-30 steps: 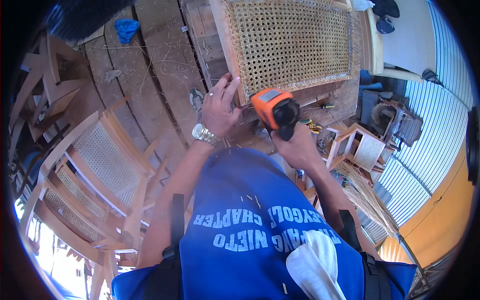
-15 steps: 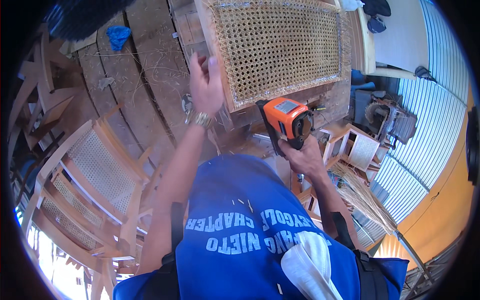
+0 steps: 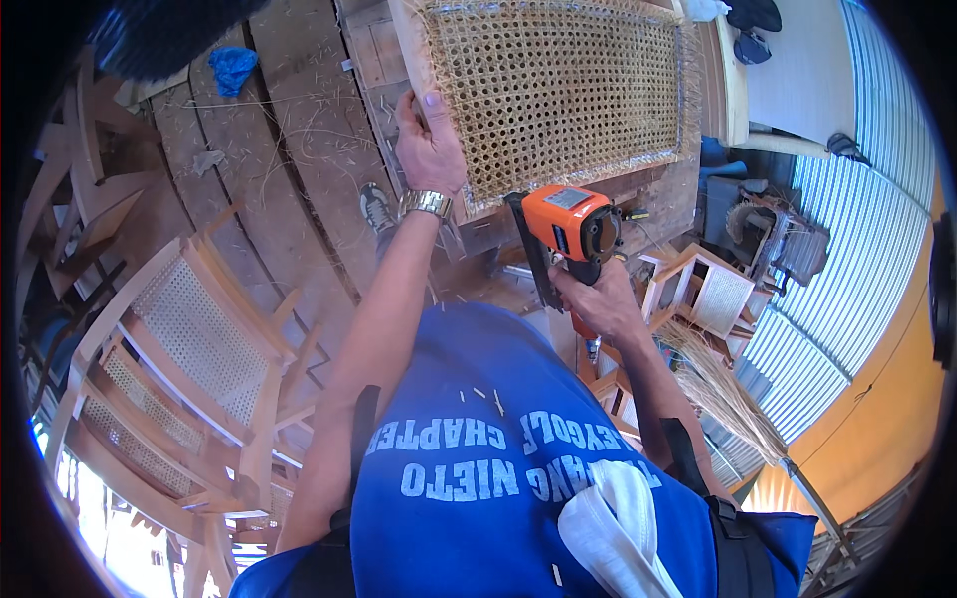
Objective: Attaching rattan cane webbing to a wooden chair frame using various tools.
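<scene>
A wooden frame [image 3: 412,45] with woven cane webbing [image 3: 558,95] stretched across it lies on a wooden bench in front of me. My left hand [image 3: 432,154], with a metal watch on its wrist, grips the frame's left edge near the close corner. Its thumb is on top and its fingers wrap the side. In my right hand [image 3: 601,297] is an orange and black pneumatic stapler [image 3: 566,217], held by its handle. The stapler's nose is at the frame's near edge, close to the corner; whether it touches the cane cannot be made out.
A wooden chair with cane panels [image 3: 204,334] stands at the left. Straw-like strands [image 3: 733,394] and smaller caned furniture [image 3: 723,299] are at the right. Blue crumpled plastic [image 3: 232,70] and scraps lie on the plank floor [image 3: 299,60].
My left hand has moved right and closed on the frame's left edge. The stapler has shifted slightly left and up along the frame's near edge.
</scene>
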Available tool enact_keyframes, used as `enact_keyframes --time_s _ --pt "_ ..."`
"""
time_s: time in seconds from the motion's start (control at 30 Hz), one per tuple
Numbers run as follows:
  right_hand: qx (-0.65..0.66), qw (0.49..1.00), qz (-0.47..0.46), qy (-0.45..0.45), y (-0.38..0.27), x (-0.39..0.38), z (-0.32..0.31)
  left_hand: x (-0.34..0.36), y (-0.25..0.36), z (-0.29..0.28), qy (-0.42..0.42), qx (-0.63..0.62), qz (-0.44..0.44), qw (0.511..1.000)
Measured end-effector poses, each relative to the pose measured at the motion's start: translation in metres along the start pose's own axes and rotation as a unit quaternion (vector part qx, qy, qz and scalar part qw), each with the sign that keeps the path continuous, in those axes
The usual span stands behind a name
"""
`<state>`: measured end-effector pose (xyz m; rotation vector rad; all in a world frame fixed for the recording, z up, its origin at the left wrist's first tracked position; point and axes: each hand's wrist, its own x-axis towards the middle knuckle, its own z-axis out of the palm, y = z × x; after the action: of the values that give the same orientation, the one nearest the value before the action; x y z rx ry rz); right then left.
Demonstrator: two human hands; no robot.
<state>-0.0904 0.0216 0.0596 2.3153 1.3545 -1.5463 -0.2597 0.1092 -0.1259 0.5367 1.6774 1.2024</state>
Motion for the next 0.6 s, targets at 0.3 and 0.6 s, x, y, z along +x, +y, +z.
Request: enact_keyframes --time_s 0.3,0.6 --pt "-0.12 0.992 -0.003 0.022 -0.014 0.003 -0.003 -0.003 0.014 0.0 -0.002 0.025 -0.019 0.999" --pt "0.088 0.988 -0.064 0.109 0.148 -0.032 -0.031 0.0 0.008 -0.002 0.015 0.01 -0.018 1.0"
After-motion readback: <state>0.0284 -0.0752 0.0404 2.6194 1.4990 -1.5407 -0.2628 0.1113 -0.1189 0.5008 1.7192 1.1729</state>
